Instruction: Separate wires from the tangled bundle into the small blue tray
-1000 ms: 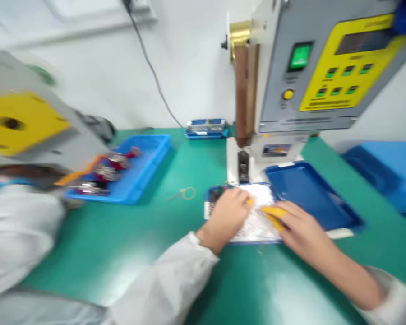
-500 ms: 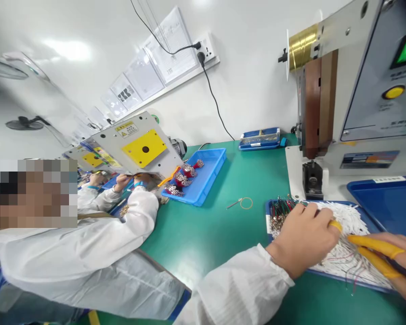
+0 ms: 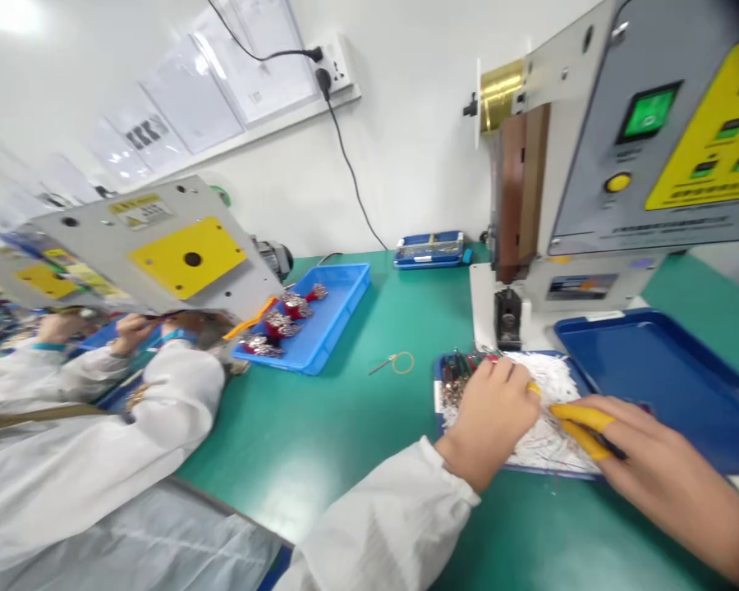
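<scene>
My left hand [image 3: 491, 420] is over a blue tray [image 3: 438, 394] that holds white pieces [image 3: 539, 439] and a dark bundle of wires with metal ends [image 3: 459, 379]. Its fingers curl down, with yellow on one finger, and what lies under them is hidden. To the right, my right hand [image 3: 634, 451] wears yellow finger covers on thumb and forefinger. Those fingertips are pinched together at the white pieces, and whatever they hold is too small to tell. A dark object shows partly between its fingers.
A machine [image 3: 508, 320] with a gold spool stands behind the tray. An empty-looking blue tray [image 3: 658, 361] lies right. A light blue tray [image 3: 338, 328] holds red bundles. A co-worker's sleeve [image 3: 178, 402] is at left. A thin ring [image 3: 402, 363] lies on the green table.
The view has swung right, so the scene appears further left and more of my right hand and the right tray shows. Both hands remain over the tray of white pieces.
</scene>
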Available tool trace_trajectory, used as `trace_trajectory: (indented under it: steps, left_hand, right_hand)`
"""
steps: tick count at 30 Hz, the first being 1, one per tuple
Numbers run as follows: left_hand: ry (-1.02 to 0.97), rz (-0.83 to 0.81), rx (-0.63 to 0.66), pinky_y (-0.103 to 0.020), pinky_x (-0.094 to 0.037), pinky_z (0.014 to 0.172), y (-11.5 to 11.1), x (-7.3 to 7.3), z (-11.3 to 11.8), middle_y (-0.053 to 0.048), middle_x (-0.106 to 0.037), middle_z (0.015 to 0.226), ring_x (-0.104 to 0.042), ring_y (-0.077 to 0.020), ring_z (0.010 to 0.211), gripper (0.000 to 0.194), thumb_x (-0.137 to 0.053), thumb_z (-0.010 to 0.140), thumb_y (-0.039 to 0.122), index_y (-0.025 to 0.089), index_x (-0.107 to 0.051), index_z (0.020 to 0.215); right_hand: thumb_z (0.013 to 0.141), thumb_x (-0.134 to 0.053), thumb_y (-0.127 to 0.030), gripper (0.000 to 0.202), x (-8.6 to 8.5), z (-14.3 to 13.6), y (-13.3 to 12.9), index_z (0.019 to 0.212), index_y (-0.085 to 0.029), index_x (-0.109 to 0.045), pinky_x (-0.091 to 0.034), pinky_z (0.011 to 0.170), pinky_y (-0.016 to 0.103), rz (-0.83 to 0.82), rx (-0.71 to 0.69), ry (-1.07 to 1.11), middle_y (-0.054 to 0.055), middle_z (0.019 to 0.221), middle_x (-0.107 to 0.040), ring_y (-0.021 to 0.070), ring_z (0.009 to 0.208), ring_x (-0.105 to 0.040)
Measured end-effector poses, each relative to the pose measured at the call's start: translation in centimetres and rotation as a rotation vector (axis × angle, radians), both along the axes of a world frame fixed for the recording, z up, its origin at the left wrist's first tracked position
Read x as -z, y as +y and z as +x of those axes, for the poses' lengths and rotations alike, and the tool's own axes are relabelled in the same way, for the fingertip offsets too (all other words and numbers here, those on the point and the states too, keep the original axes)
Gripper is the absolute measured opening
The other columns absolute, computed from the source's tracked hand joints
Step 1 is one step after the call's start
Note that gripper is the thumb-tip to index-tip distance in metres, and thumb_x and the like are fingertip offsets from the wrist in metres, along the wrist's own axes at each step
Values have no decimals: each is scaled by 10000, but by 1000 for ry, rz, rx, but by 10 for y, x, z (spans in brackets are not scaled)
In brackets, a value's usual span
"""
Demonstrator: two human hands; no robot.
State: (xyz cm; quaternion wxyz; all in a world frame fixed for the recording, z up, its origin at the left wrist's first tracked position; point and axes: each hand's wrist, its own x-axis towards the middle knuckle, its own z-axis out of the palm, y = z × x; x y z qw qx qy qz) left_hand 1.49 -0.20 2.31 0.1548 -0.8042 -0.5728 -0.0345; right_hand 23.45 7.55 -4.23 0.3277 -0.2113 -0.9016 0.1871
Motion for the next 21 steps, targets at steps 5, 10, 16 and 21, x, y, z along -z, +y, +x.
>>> trace_trajectory:
  steps: [5, 10, 16, 21]
  left_hand:
    - [-18, -9, 31, -395, -467, 847, -5, -10, -6, -95, -632, 1053, -575, -278, 1027, 134, -617, 1001, 203, 136, -701, 922]
    - [-108, -68, 13, -376, -485, 841, -13, -20, -18, -78, -656, 1071, -580, -243, 975, 165, -551, 1034, 176, 146, -693, 1112]
    - [-248, -82, -74, -426, -471, 902, -11, -15, -33, -66, -664, 1332, -550, -268, 1093, 462, -504, 958, 11, 191, -589, 1375]
    - [-293, -94, -23, -436, -470, 849, -7, -9, -33, -61, -729, 1141, -554, -285, 1043, 464, -487, 980, 34, 223, -592, 1390]
  right_hand:
    - [937, -491, -101, 404, -28, -10, -9, 1252, -287, -663, -574, 901, 405, -66, 0, -120, 71, 1188, -717, 257, 1076, -685]
    - [976, -477, -80, 382, -39, -15, -13, 1268, -260, -646, -539, 886, 388, -141, 1, -105, 70, 1146, -699, 236, 1049, -650]
    - [998, -550, -106, 314, -39, -18, -16, 1249, -266, -653, -491, 915, 394, -185, 10, -76, 47, 1128, -705, 227, 1043, -635]
    - [1005, -555, -116, 271, -41, -20, -18, 1203, -254, -677, -465, 886, 393, -168, 21, -89, 51, 1097, -715, 231, 1000, -644]
